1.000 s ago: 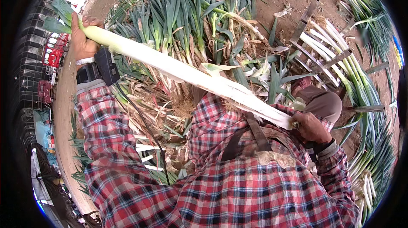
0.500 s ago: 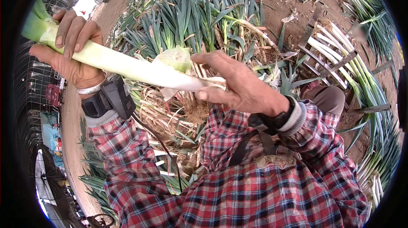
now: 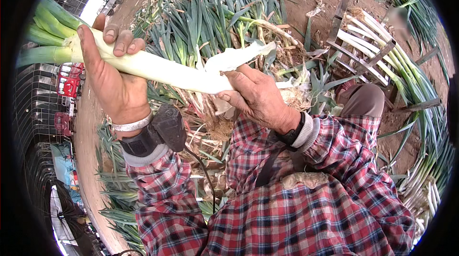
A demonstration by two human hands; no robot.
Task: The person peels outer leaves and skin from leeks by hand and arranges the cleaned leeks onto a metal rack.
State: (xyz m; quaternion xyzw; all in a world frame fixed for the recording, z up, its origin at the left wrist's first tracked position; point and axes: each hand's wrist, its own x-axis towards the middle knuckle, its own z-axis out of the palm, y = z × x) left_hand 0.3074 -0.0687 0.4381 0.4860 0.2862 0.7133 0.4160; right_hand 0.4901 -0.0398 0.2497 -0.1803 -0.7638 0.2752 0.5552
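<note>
A thick leek (image 3: 167, 70) lies slantwise across my view, its green leaves at the far left and its white root end toward the right. My left hand (image 3: 112, 72) is wrapped round the upper shank just below the leaves, thumb on the near side. At the white end, my right hand (image 3: 263, 98) closes on the leek with thumb and fingers. A loose pale outer layer (image 3: 239, 58) stands away from the shank above my right fingers. The root tip is mostly hidden behind that hand.
A heap of leeks (image 3: 205, 22) with dark green tops lies ahead. At the right, trimmed leeks (image 3: 382, 50) rest in a metal rack (image 3: 356, 60), with more bundles (image 3: 420, 194) nearer. Peelings and roots (image 3: 210, 122) litter the ground below my hands. Red vehicles (image 3: 71, 79) stand far left.
My right hand has gone from loosely spread fingers to a grip on the white end. The outer layer now sticks up further, and my left hand has shifted right and turned.
</note>
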